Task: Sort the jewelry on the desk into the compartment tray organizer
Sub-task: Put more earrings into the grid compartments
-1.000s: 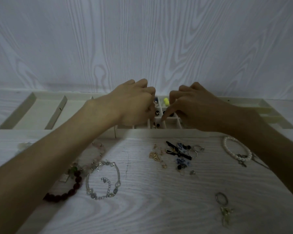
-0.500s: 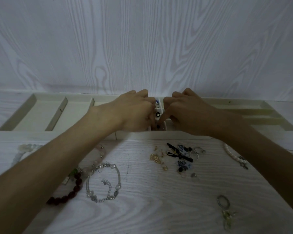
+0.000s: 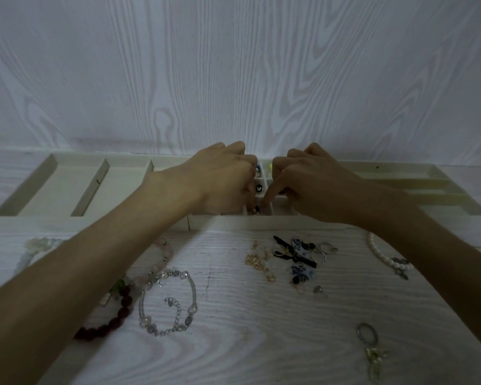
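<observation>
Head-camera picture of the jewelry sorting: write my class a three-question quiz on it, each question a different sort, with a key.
1. True or false: both hands are over the small middle compartments of the tray organizer.
2. Which bracelet lies nearest the left forearm? A: the dark red bead bracelet. B: the white pearl bracelet. C: the silver chain bracelet.
3. Fill in: the key ring lies on the ____, not in the tray.

Key
1. True: the left hand and right hand meet there, fingers curled; what they hold is hidden.
2. A.
3. desk.
</observation>
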Demonstrator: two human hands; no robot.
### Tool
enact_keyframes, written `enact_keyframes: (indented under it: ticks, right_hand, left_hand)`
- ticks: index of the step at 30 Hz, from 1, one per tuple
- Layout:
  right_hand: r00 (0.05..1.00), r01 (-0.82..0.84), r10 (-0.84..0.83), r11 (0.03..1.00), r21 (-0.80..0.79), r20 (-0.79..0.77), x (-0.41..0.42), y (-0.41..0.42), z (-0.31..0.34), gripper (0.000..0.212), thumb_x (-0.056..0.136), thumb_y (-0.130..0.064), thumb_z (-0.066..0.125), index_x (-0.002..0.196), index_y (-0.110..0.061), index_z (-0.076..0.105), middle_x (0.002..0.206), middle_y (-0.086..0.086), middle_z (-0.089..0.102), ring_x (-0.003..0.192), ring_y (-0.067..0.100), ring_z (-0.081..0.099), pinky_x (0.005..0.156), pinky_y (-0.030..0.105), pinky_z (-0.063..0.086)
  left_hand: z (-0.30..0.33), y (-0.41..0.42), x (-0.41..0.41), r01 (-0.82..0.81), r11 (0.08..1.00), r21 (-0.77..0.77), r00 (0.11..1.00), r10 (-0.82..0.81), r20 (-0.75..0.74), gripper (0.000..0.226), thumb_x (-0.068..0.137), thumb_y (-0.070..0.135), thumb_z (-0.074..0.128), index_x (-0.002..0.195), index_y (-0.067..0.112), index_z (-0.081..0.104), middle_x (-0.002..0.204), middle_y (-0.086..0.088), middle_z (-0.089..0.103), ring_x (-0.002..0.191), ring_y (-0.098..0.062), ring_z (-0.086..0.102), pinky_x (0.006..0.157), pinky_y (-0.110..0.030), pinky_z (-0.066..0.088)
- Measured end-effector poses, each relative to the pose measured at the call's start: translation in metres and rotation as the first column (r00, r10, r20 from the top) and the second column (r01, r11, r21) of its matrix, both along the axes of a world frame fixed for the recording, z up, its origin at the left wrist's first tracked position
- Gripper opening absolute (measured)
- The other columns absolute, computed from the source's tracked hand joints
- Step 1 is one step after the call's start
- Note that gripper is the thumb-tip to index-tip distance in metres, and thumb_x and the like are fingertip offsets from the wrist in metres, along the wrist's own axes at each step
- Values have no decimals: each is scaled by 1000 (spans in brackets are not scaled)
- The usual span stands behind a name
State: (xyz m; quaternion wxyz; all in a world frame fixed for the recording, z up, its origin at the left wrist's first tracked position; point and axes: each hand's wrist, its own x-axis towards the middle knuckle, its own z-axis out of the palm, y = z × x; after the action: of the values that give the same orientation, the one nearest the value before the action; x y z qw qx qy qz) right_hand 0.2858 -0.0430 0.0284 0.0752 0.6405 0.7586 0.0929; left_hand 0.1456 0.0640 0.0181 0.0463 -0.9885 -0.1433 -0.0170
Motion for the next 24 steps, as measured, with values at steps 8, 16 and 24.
enact_keyframes:
  ticks: [8,16,24]
  right_hand:
    - [1000,8,-8,1000,-4,-22,0,0,-8,45,89,-12,43,111,-47,62,89,-12,43,82,7,29,70,25,10]
    - [983,69,-56,995,71,-174,-2,-13,3,31,91,-19,52,108,-41,66,88,-8,50,81,8,38,75,26,17]
    - [971,157,-133,981,112,-197,-27,6,-7,14,84,-37,65,94,-31,73,88,-12,66,90,14,59,82,30,29]
  left_hand:
    - [-1,-1,1,-12,1000,13,1000,12,-2,23,92,29,45,92,16,64,103,2,55,88,-12,30,72,-26,24]
    - [17,-4,-18,-93,995,-44,985,98,144,29,92,30,47,98,18,72,102,3,59,97,-17,42,80,-32,36]
    - [12,-15,-36,-233,967,-105,947,250,203,28,92,27,47,103,32,72,105,2,61,101,-19,44,73,-29,28]
